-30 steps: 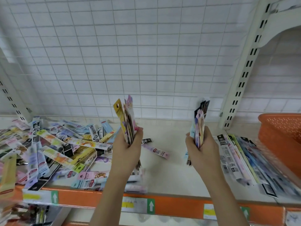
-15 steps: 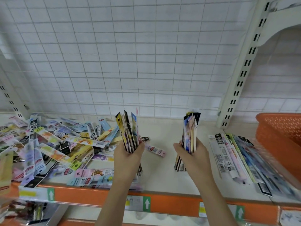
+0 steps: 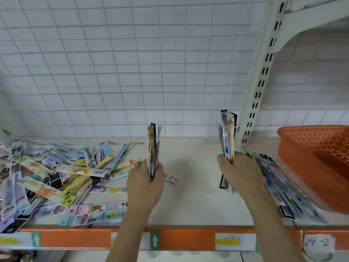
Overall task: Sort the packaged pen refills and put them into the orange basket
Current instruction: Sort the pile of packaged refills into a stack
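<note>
White wire-grid back panel [image 3: 132, 72]; slotted upright [image 3: 262, 72]; orange-edged shelf [image 3: 188, 239].

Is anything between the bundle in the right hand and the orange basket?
Nothing upright blocks it. The right hand holds its bundle above the shelf; only a flat row of packets lies between it and the orange basket.

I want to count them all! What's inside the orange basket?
The orange basket shows only its bare perforated walls and part of its floor; no refill packs visible inside. Its right part runs out of the picture, so that stays unknown.
</note>
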Motion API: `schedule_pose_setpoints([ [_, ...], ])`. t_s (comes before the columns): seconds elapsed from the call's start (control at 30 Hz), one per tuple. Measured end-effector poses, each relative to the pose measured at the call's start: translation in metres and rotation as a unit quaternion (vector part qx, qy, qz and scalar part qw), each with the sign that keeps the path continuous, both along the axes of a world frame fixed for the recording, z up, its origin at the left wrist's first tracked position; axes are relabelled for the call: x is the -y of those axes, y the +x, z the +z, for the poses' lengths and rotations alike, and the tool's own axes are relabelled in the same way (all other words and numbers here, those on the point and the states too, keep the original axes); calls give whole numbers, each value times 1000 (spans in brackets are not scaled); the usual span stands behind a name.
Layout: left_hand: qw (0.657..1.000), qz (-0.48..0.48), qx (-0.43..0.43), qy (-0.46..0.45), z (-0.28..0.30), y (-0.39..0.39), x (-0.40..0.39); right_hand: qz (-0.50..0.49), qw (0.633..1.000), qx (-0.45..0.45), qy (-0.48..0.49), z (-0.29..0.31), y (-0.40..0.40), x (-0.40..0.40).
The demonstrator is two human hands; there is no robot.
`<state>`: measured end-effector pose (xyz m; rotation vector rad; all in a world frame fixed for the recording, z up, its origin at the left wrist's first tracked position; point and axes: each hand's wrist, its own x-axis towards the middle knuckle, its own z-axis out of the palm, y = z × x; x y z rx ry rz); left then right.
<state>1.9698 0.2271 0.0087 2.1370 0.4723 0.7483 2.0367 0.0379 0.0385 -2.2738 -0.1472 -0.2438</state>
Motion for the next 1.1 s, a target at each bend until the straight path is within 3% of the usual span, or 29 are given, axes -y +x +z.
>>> schedule_pose_setpoints([
  [0.07, 1000, -3, -9, 22, 6, 3, 8, -5, 997, -53, -50, 7, 12, 21],
  [0.23, 995, -59, -46, -66, 20, 9, 29, -1, 973, -172, -152, 11, 31, 59],
  [0.37, 990, -82, -64, -97, 19, 16, 39, -3, 958, -198, -209, 4, 38, 68],
  [0.57, 985, -87, -112, -101, 11, 27, 42, -33, 968, -114, -223, -10, 40, 70],
  [0.7, 966, -117, -187, -131, 3, 36, 44, -61, 964, -23, -258, -24, 40, 69],
  [0.87, 933, -169, -307, -84, 8, 53, 60, -71, 975, 60, -204, -32, 41, 71],
  [1.1, 928, -214, -305, -25, 9, 83, 97, -55, 973, 126, -187, -36, 33, 71],
])
